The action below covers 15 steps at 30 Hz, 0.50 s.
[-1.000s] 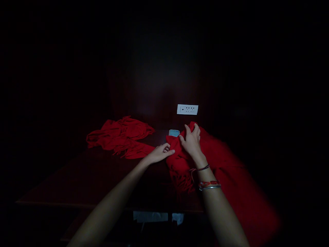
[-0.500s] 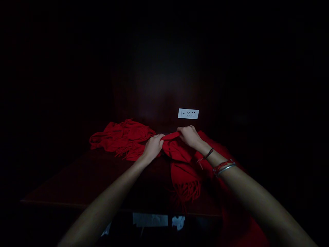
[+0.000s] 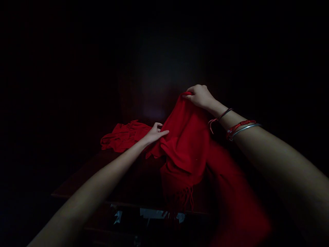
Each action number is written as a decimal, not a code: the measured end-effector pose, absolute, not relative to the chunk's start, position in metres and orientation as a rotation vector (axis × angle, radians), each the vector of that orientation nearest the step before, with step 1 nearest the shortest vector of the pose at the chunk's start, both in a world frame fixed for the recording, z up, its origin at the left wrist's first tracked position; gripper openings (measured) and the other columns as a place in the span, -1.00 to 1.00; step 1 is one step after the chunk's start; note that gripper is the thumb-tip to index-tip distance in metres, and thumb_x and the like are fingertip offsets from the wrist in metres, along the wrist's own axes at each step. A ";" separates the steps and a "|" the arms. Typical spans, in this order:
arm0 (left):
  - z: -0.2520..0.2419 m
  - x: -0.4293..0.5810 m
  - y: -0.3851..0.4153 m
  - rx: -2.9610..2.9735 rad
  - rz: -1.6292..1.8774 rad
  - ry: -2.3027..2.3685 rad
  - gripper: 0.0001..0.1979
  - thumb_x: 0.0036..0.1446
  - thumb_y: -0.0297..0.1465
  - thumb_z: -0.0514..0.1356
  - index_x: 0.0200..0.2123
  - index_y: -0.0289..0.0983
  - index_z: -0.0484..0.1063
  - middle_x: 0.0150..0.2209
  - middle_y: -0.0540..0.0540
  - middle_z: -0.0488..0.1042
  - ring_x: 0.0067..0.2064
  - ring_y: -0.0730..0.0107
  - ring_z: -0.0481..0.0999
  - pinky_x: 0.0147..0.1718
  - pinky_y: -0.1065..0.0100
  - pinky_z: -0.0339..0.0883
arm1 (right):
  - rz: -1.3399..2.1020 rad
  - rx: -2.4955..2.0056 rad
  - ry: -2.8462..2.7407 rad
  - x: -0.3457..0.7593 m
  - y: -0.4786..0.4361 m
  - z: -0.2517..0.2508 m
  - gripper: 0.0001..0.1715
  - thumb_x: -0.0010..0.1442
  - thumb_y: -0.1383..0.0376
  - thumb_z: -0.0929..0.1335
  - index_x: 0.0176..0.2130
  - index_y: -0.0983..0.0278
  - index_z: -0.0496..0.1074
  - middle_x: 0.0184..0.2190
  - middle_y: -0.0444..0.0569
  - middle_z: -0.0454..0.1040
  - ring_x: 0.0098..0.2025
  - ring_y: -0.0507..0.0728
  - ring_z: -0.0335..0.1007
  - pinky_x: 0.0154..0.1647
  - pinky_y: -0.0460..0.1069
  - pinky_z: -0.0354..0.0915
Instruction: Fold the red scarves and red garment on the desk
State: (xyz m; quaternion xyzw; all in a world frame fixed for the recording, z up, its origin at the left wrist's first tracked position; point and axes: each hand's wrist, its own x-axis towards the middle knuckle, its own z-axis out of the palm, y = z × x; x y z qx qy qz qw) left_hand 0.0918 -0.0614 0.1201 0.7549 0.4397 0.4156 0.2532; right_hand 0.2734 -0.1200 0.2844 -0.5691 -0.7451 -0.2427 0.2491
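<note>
From where I stand, taking the lifted red fringed cloth scarf (image 3: 189, 137) as the clock's centre, the right hand (image 3: 197, 95) is up at one o'clock, fingers closed over the scarf's top edge and gripping it; the fabric drapes beneath in loose folds. A dark cord bracelet (image 3: 224, 113), a red braided bracelet (image 3: 240, 126) and a silver metal bangle (image 3: 248, 127) circle that arm. The left hand (image 3: 155, 132) sits at nine o'clock, partly open, thumb stretched out onto the scarf's near side, index finger bent; whether it pinches any cloth I can't tell.

Further out at nine lies a bunched red cloth (image 3: 120, 137) on the dark red-brown tabletop (image 3: 95, 175). The surface spreads out at eight, between that bundle and the front edge. Fringe dangles at six, around that edge, and a blurred red length (image 3: 239, 199) runs down at half past four. Pale sheets (image 3: 153, 213) show below the edge at seven.
</note>
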 end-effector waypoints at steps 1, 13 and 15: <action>0.119 0.094 -0.064 2.104 1.085 1.199 -0.71 -0.08 -0.38 0.11 -0.21 -0.28 0.24 -0.39 -0.03 0.41 -0.37 0.43 0.40 -0.38 0.44 0.25 | -0.705 -1.555 -2.023 0.274 -0.120 0.291 -0.64 0.07 0.18 0.18 -0.36 0.39 0.40 -0.44 0.02 0.39 -0.35 0.09 0.27 -0.29 -0.04 0.14; 0.225 -0.025 -0.026 2.055 0.866 2.312 -0.57 -0.21 -0.38 0.15 -0.15 -0.17 0.35 -0.16 -0.14 0.37 -0.16 0.08 0.36 -0.30 0.22 0.28 | -0.893 -1.965 -1.768 0.348 -0.146 0.328 -0.57 0.12 0.11 0.12 -0.24 0.36 0.34 -0.32 0.12 0.37 -0.25 0.17 0.29 -0.31 -0.01 0.18; 0.223 -0.044 -0.029 2.051 0.745 2.375 -0.57 -0.24 -0.37 0.17 -0.18 -0.20 0.36 -0.17 -0.20 0.36 -0.16 0.00 0.35 -0.33 0.16 0.28 | -0.814 -2.055 -1.740 0.358 -0.141 0.310 -0.57 0.12 0.12 0.12 -0.23 0.36 0.35 -0.34 0.14 0.38 -0.28 0.18 0.31 -0.35 -0.01 0.19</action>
